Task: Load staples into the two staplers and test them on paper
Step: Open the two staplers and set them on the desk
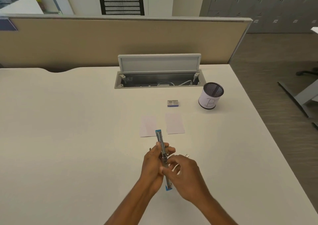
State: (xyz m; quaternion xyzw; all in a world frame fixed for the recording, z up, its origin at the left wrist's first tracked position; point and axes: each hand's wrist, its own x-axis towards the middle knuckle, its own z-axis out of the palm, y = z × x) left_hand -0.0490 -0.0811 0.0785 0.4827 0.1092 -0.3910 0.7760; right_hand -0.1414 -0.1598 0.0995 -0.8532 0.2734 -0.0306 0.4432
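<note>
A mesh cup [211, 96] stood at the counter's [68, 130] right; its contents could not be told. One staple box [173, 103] lay behind two papers [148, 126]. The left hand [153, 162] gripped one opened stapler [162, 154] above the counter; right hand's [185, 175] fingers [167, 168] pinched its rail.
</note>
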